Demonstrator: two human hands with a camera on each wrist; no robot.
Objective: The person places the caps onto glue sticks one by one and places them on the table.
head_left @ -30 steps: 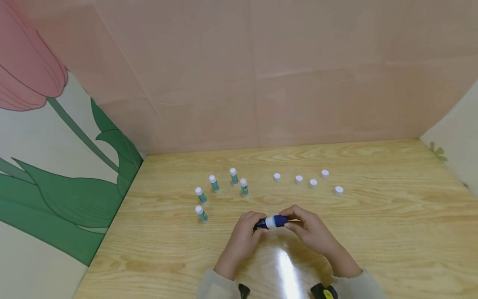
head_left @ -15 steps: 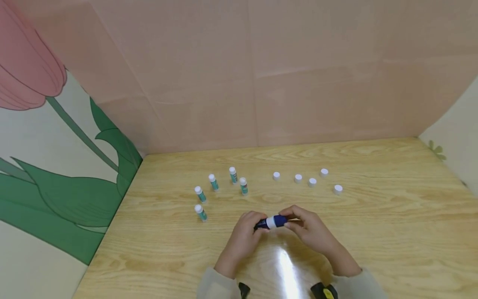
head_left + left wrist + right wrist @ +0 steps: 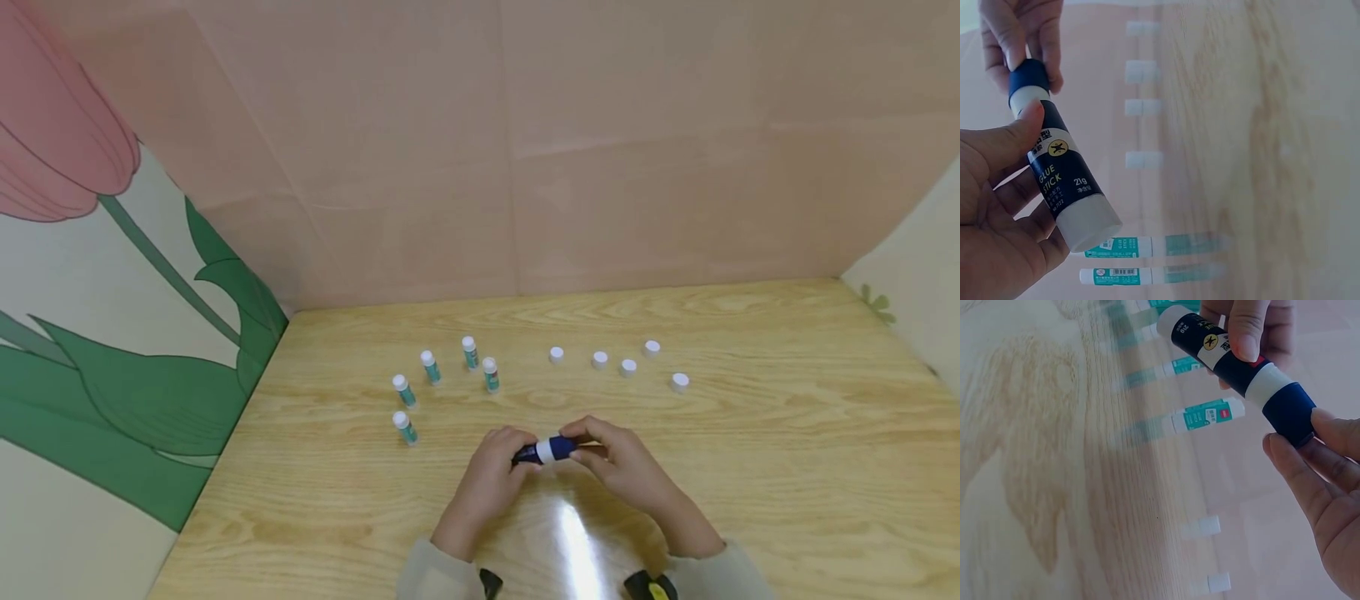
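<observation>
A dark blue glue stick (image 3: 1063,165) with a white base and a white collar is held aslant between both hands. My left hand (image 3: 491,471) grips its labelled body, the thumb (image 3: 1022,134) lying along the side. The blue cap (image 3: 1289,414) at the other end is pinched by my right hand (image 3: 618,458) between thumb and fingertips. A white band (image 3: 545,451) shows between cap and body. Whether the cap is fully seated cannot be told. In the head view, both hands are low over the wooden table (image 3: 315,500).
Several teal glue sticks with white caps, one of them this glue stick (image 3: 406,427), stand upright left of centre. Several loose white caps, including this white cap (image 3: 679,382), lie at the back right. A pink backdrop (image 3: 637,167) rises behind the table.
Both hands keep their hold on the glue stick at nearly the same spot. My right hand's fingers have shifted very slightly at the cap. The standing glue sticks and loose caps stay put.
</observation>
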